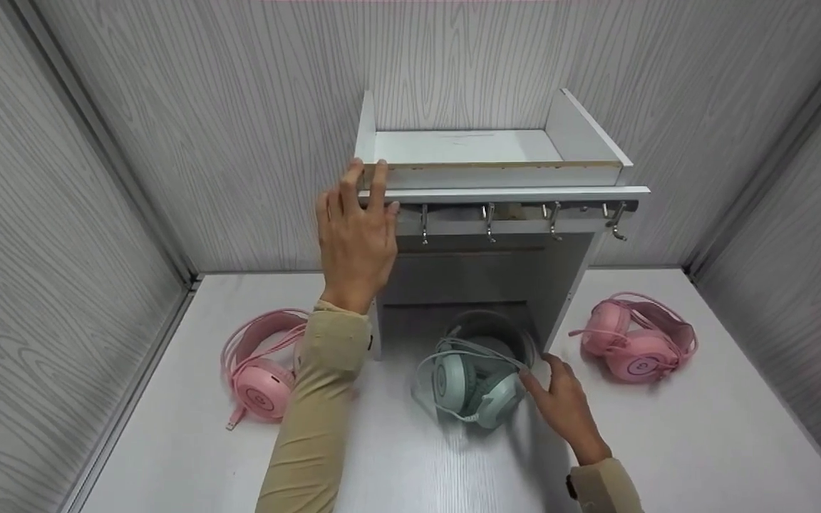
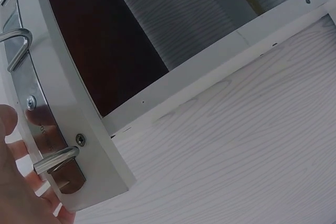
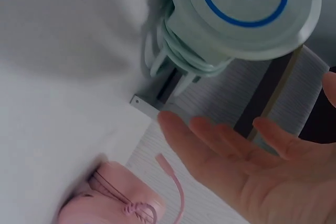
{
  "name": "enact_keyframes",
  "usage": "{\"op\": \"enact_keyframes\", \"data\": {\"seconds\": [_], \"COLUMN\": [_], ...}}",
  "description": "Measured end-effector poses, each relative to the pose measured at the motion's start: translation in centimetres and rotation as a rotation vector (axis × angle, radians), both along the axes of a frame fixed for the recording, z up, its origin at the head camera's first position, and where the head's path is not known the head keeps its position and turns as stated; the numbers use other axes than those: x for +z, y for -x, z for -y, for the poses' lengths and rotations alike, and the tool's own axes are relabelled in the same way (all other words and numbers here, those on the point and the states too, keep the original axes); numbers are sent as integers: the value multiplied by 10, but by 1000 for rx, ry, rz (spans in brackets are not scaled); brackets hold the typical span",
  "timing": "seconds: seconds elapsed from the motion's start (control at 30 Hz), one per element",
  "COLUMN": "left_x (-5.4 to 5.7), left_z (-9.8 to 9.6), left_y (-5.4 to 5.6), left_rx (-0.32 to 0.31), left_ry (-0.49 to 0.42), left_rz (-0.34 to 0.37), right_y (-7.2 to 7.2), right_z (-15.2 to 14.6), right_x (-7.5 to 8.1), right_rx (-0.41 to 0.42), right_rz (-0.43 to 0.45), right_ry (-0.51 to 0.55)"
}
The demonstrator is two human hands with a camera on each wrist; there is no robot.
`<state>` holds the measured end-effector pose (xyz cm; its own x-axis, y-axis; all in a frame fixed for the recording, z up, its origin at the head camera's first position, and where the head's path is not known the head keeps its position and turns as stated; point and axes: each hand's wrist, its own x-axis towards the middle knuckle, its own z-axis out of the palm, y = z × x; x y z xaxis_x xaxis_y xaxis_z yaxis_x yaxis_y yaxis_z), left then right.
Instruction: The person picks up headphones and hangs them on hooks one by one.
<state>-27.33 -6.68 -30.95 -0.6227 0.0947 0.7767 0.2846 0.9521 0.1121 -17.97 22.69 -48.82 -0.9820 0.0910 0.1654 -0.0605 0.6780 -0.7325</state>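
My left hand (image 1: 358, 239) grips the left end of a white shelf rack (image 1: 503, 194), its fingers over the upper edge and its thumb at the front. In the left wrist view, fingertips show past the board that carries the metal hooks (image 2: 58, 160). A mint-green headset (image 1: 502, 400) with a looped cable lies on the white tabletop below the rack. Just right of it is my right hand (image 1: 566, 405), its fingers loosely extended. In the right wrist view, the fingers stand apart from the headset's round ear cup (image 3: 191, 11) and hold nothing.
One pink headset (image 1: 262, 390) lies to the left, partly behind the left sleeve. Another pink headset (image 1: 640, 354) lies to the right, its cable plug near the rack's side. Wood-grain panels (image 1: 225, 107) enclose the white tabletop (image 1: 189, 442) at the back and both sides.
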Motion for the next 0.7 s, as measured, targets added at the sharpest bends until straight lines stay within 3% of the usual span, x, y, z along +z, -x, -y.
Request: {"op": "enact_keyframes", "data": {"seconds": [0.2, 0.37, 0.57, 0.7], "left_x": [-8, -7, -6, -8], "left_z": [-4, -8, -11, -9], "left_y": [-3, -2, 0, 0], "left_rx": [-3, -7, -25, -36], "left_ry": [9, 20, 20, 1], "left_rz": [-14, 3, 11, 8], "right_y": [-3, -2, 0, 1], "right_z": [4, 8, 10, 13], "right_x": [-8, -11, -13, -14], "right_rx": [-2, 15, -13, -48], "right_rz": [51, 69, 59, 106], "right_ry": [60, 90, 103, 116]}}
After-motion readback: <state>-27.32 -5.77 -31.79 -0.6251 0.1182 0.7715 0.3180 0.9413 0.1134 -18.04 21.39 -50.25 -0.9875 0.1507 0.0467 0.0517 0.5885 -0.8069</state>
